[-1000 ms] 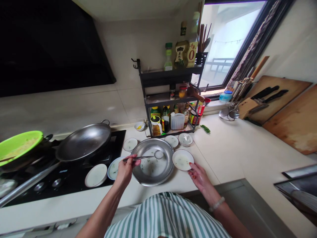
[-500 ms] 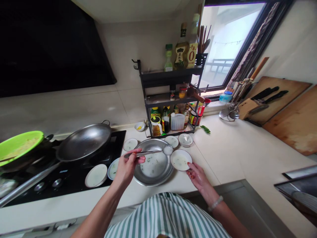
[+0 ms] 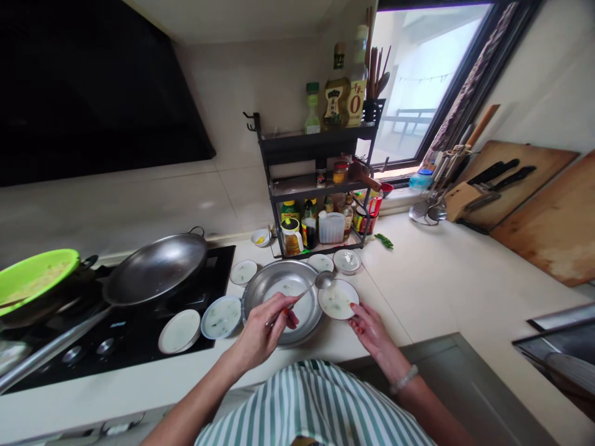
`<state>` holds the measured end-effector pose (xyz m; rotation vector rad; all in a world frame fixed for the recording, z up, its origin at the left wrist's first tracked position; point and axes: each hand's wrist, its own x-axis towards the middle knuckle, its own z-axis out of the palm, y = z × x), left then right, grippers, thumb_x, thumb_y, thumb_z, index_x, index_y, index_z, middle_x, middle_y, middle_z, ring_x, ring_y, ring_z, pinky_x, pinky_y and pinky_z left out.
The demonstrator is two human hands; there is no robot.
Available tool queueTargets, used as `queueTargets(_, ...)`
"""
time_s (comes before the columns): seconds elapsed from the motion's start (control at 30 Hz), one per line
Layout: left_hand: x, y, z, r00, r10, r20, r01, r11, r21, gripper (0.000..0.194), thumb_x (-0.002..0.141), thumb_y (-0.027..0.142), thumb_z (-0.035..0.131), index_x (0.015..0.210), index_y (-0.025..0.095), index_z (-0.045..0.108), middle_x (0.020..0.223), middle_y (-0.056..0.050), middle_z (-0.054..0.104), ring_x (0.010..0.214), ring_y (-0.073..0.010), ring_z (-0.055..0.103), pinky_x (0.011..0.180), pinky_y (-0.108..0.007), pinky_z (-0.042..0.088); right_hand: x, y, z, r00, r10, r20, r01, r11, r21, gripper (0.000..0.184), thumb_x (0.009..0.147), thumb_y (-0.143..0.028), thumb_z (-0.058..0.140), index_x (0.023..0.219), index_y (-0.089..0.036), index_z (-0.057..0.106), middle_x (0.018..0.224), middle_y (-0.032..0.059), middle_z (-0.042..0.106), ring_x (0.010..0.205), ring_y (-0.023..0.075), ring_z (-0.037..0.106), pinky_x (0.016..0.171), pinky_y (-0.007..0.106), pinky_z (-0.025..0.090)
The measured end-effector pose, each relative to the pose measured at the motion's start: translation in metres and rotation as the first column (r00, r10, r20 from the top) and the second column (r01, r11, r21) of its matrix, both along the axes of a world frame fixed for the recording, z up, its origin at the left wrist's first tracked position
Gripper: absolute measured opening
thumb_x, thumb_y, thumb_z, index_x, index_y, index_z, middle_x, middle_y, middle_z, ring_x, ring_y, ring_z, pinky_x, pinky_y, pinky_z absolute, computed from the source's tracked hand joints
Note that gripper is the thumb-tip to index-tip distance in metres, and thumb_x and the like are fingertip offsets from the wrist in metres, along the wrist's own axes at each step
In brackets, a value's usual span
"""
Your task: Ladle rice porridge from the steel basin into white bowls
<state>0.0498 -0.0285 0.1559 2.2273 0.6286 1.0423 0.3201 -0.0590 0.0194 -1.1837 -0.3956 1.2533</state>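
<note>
At lower centre of frame, I note my left hand [image 3: 266,328] gripping a ladle [image 3: 324,280], my right hand [image 3: 369,328] gripping a bowl [image 3: 338,300].

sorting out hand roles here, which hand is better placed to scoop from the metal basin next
Probably the left hand: it grips the ladle and is over the metal basin. The right hand is occupied, holding the small bowl near the basin's right edge.
</note>
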Motion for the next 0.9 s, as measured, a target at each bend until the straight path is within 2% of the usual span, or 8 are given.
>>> queueTargets(0.13,-0.003,0.0,-0.003,0.999,-0.032,-0.038,0.035,0.997,0.066,0.035,0.097,0.013,0.039,0.127,0.019,0.055,0.079,-0.004,0.068,0.073,-0.0145,0.065,0.082,-0.033,0.054,0.0,-0.001,0.0,1.0,-0.016,-0.017,0.016,1.0,-0.004,0.042,0.05,-0.044,0.089,0.075,-0.022,0.062,0.069,-0.0013,0.06,0.052,0.0106,0.05,0.048,0.025,0.041)
queueTargets(0.27,-0.004,-0.002,-0.004,0.999,-0.042,-0.018,0.042,0.998,0.047,0.034,0.097,0.013,0.039,0.126,0.02,0.055,0.08,-0.004,0.069,0.074,-0.014,0.065,0.079,-0.03,0.054,-0.002,0.0,0.0,0.998,-0.022,-0.058,0.022,1.0,-0.002,0.043,0.048,-0.041,0.09,0.075,-0.021,0.062,0.069,-0.0021,0.06,0.052,0.0091,0.05,0.048,0.023,0.041)
queueTargets(0.33,-0.004,-0.002,-0.005,1.0,-0.011,0.022,0.011,1.0,-0.01,0.032,0.097,0.016,0.04,0.123,0.019,0.058,0.078,-0.005,0.07,0.073,-0.0147,0.066,0.074,-0.029,0.054,-0.002,0.0,0.001,0.998,-0.012,-0.069,0.012,1.0,0.004,0.041,0.05,-0.039,0.089,0.075,-0.021,0.063,0.069,-0.0022,0.06,0.051,0.0085,0.048,0.047,0.022,0.04)
queueTargets(0.4,-0.003,-0.001,-0.006,0.994,0.048,0.094,-0.033,0.988,-0.149,0.029,0.098,0.022,0.041,0.118,0.017,0.062,0.076,-0.005,0.07,0.069,-0.0158,0.067,0.069,-0.028,0.055,-0.003,0.0,0.002,0.997,-0.011,-0.076,0.011,1.0,0.006,0.039,0.051,-0.038,0.089,0.074,-0.02,0.063,0.069,-0.0022,0.06,0.05,0.0082,0.047,0.046,0.022,0.039)
queueTargets(0.5,-0.005,0.003,-0.01,0.956,0.208,0.206,-0.1,0.895,-0.436,0.033,0.096,0.037,0.047,0.111,0.013,0.064,0.073,-0.007,0.071,0.062,-0.0182,0.069,0.063,-0.03,0.057,-0.003,-0.001,0.004,0.996,-0.02,-0.084,0.02,1.0,-0.004,0.039,0.05,-0.036,0.088,0.075,-0.021,0.063,0.069,-0.0022,0.06,0.05,0.0081,0.047,0.045,0.022,0.039)
queueTargets(0.57,-0.009,0.008,-0.013,0.909,0.341,0.24,-0.158,0.815,-0.558,0.04,0.091,0.045,0.053,0.109,0.011,0.064,0.073,-0.008,0.073,0.063,-0.0203,0.07,0.063,-0.032,0.058,-0.002,-0.001,0.004,0.995,-0.028,-0.091,0.027,1.0,-0.015,0.039,0.05,-0.037,0.088,0.075,-0.02,0.063,0.069,-0.002,0.06,0.049,0.008,0.047,0.043,0.021,0.037)
queueTargets(0.7,-0.022,0.021,-0.025,0.814,0.537,0.221,-0.286,0.702,-0.652,0.049,0.081,0.051,0.062,0.106,0.009,0.063,0.07,-0.008,0.073,0.064,-0.022,0.071,0.068,-0.035,0.059,0.005,-0.001,0.003,0.994,-0.044,-0.096,0.041,0.999,-0.029,0.04,0.049,-0.038,0.088,0.075,-0.021,0.062,0.068,-0.0018,0.059,0.05,0.0092,0.049,0.041,0.021,0.035)
queueTargets(0.9,-0.045,0.031,-0.064,0.756,0.647,0.1,-0.411,0.588,-0.696,0.052,0.076,0.055,0.064,0.101,0.009,0.063,0.067,-0.009,0.074,0.064,-0.0248,0.073,0.069,-0.038,0.059,0.022,0.0,-0.014,0.997,-0.078,-0.026,0.078,0.997,-0.015,0.038,0.051,-0.039,0.085,0.074,-0.021,0.061,0.065,-0.0019,0.057,0.051,0.0113,0.052,0.042,0.023,0.039)
